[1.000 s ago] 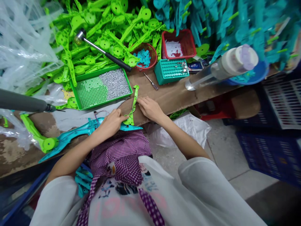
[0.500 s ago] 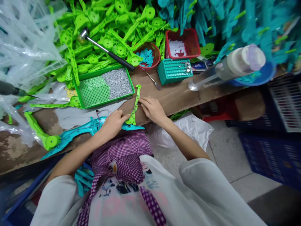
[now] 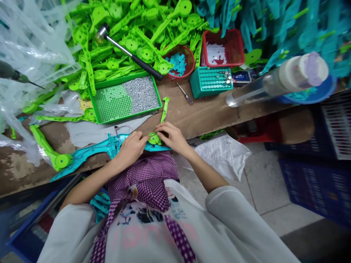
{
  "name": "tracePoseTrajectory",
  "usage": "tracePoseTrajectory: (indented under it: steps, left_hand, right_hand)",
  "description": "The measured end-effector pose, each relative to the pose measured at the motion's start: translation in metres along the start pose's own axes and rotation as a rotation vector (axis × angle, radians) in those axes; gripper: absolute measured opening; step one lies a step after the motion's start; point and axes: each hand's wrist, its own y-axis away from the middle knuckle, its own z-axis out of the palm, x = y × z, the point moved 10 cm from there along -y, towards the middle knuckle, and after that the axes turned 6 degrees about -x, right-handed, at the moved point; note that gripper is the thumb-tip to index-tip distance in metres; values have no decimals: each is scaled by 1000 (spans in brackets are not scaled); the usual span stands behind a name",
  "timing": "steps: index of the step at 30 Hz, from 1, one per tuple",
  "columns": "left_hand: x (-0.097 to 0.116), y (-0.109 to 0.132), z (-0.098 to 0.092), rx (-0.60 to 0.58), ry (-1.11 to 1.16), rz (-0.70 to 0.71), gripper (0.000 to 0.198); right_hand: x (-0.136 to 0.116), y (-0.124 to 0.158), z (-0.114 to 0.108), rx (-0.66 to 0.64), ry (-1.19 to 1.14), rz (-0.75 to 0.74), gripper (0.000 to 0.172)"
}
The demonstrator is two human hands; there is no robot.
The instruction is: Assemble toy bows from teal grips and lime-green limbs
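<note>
The right hand (image 3: 172,138) is now sliding back from the green strip's (image 3: 164,109) middle to its round end, meeting the left hand (image 3: 131,147). Both hands are pinching that end, fingers curled, over the teal part (image 3: 93,151) at the tabletop's (image 3: 203,113) 6 o'clock edge, with the strip pointing toward 12 o'clock.

**Clearance at the bench front: narrow bare strip, hemmed in behind and to the left**

Bare wood of the bench (image 3: 200,113) runs right of the green arm piece (image 3: 164,108), open to the front edge. Behind it, the teal block (image 3: 210,82), a small screwdriver (image 3: 185,93) and the clear bottle (image 3: 274,82) lying on its side close the strip. The green tray (image 3: 95,106) blocks the way to the left rear; the hammer (image 3: 128,53) lies across the heap of green parts (image 3: 131,33) beyond. The left hand (image 3: 131,146) and right hand (image 3: 171,136) sit close together over the teal shell (image 3: 90,151), which spans the front edge leftward. Plastic bags (image 3: 35,44) crowd the far left.
</note>
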Motion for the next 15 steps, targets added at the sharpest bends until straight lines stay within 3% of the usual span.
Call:
tracePoseTrajectory:
  steps: [4,10,15]
  left_hand:
    - [5,4,0,-37,-42,34,31]
    - [5,26,-11,98,28,22,30]
    - [4,26,-1,27,47,11,28]
  right_hand:
    - [-5,-5,5,-68,132,55,20]
    - [-11,6,14,-93,290,61,32]
    - [-15,14,23,-202,400,-5,31]
